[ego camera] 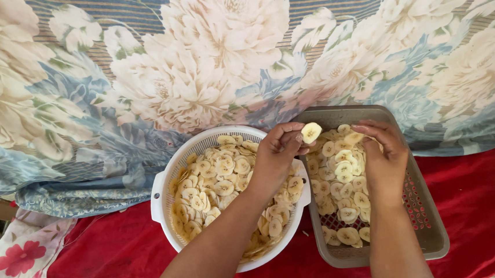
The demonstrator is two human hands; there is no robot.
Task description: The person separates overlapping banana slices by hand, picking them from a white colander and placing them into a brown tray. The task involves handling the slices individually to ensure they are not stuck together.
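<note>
Head view: you are pinching a thin banana slice (311, 132) between your left hand's (276, 157) fingers above the grey tray (428, 225); it looks light, soft, slippery, so grip its edges gently. Your right hand's (383, 157) fingers are curling loosely over the tray's slices, beside the white colander (164, 188).

The scene is bright and evenly lit with soft daylight; no single source shows. Shadows are faint: a soft one lies under the left hand (275, 157) on the banana slices (216, 185) in the white colander (161, 191), and another beneath the right hand (383, 158) inside the grey tray (428, 231). There is no harsh glare, only a mild sheen on the slice (311, 132) held between the hands. Focus is sharp around both hands. Farther out, the floral cloth (224, 48) bows slightly and softens toward the corners, a wide-angle effect.
</note>
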